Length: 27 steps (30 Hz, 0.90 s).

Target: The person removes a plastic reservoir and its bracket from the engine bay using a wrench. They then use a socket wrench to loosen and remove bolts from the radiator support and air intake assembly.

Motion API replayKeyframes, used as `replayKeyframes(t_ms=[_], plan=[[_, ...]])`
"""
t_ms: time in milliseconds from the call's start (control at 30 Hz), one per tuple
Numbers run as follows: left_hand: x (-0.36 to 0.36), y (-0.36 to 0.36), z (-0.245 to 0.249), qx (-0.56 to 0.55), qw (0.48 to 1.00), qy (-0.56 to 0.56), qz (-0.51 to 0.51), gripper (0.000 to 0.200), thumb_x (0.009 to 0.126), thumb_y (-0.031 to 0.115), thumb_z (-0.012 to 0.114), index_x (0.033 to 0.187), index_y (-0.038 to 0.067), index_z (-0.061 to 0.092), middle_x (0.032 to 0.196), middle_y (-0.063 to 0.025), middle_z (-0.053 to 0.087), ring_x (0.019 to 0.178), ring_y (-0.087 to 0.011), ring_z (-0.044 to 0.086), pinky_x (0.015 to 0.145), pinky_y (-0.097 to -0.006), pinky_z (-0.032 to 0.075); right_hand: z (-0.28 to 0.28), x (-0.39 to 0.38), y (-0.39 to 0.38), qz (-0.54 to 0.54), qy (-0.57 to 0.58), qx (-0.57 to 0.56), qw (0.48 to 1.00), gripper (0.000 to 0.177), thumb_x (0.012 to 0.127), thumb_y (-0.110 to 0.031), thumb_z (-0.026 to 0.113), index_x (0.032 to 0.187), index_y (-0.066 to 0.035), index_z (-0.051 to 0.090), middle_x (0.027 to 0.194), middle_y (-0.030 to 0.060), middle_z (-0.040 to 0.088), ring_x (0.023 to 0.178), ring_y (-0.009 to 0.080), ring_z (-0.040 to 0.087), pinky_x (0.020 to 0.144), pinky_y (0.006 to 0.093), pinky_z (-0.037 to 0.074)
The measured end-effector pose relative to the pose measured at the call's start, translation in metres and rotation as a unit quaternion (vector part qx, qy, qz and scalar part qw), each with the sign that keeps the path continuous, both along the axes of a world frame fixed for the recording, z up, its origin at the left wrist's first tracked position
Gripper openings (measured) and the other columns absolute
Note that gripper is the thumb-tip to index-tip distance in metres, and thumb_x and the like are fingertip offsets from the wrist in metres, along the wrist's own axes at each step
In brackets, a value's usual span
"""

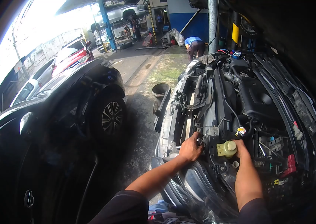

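In an open engine bay, my left hand (191,148) is closed at the front edge, its fingers curled around a small metallic piece I cannot make out. My right hand (242,148) reaches down just right of a yellowish plastic reservoir (227,148) with a round cap; its fingers are largely hidden behind the reservoir. A white-and-orange cap (241,130) sits just above that hand. Below my left hand lies the headlight (193,183). The black engine cover (259,99) is farther back.
A black car (64,97) stands at the left, with a red car (74,56) behind it. A bucket (160,90) is on the floor beyond the bumper. A person in a blue top (194,43) bends over near a metal post (213,26).
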<state>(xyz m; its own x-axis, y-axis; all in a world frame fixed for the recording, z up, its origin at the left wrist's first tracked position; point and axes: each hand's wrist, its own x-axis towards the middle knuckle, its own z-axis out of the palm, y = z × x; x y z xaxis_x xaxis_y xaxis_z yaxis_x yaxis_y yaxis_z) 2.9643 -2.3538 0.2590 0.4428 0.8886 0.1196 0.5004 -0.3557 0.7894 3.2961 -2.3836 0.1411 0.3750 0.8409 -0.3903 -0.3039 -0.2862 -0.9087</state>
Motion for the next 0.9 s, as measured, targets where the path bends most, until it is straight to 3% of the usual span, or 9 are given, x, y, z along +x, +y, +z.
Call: replayKeyframes(t_ms=[100, 333, 767, 900], plan=[[0.002, 0.001, -0.004, -0.007, 1.0, -0.005, 0.021, 0.039, 0.088, 0.019, 0.069, 0.125, 0.01, 0.058, 0.106, -0.0242, 0.071, 0.106, -0.0438, 0.066, 0.093, -0.0504, 0.051, 0.005, 0.0, -0.003, -0.021, 0.048, 0.012, 0.999, 0.031, 0.09, -0.019, 0.072, 0.116, -0.002, 0.066, 0.101, 0.011, 0.07, 0.087, 0.0258, 0.071, 0.08, 0.0452, 0.057], [-0.001, 0.002, -0.003, 0.0, 1.0, -0.003, 0.001, 0.044, 0.089, 0.019, 0.068, 0.129, 0.007, 0.051, 0.107, -0.0272, 0.069, 0.106, -0.0473, 0.065, 0.093, -0.052, 0.05, 0.018, -0.013, -0.009, -0.04, 0.105, 0.006, 0.994, 0.03, 0.089, -0.017, 0.072, 0.114, -0.003, 0.063, 0.102, 0.0134, 0.069, 0.091, 0.0281, 0.071, 0.082, 0.0472, 0.058], [-0.001, 0.0, -0.001, 0.001, 1.0, 0.0, 0.002, 0.046, 0.089, 0.019, 0.068, 0.13, 0.008, 0.051, 0.107, -0.026, 0.069, 0.107, -0.0452, 0.065, 0.094, -0.0509, 0.05, 0.027, -0.018, -0.014, -0.045, 0.075, 0.009, 0.996, 0.038, 0.086, -0.018, 0.074, 0.118, -0.003, 0.061, 0.103, 0.0143, 0.069, 0.091, 0.029, 0.071, 0.081, 0.0467, 0.058], [0.0, 0.0, 0.001, -0.001, 1.0, 0.007, 0.004, 0.046, 0.089, 0.019, 0.068, 0.13, 0.007, 0.051, 0.107, -0.0263, 0.069, 0.107, -0.0454, 0.065, 0.093, -0.0511, 0.05, -0.011, 0.006, -0.007, -0.029, 0.088, 0.029, 0.995, 0.038, 0.086, -0.018, 0.074, 0.117, -0.003, 0.061, 0.103, 0.0143, 0.069, 0.09, 0.0285, 0.071, 0.08, 0.0464, 0.058]])
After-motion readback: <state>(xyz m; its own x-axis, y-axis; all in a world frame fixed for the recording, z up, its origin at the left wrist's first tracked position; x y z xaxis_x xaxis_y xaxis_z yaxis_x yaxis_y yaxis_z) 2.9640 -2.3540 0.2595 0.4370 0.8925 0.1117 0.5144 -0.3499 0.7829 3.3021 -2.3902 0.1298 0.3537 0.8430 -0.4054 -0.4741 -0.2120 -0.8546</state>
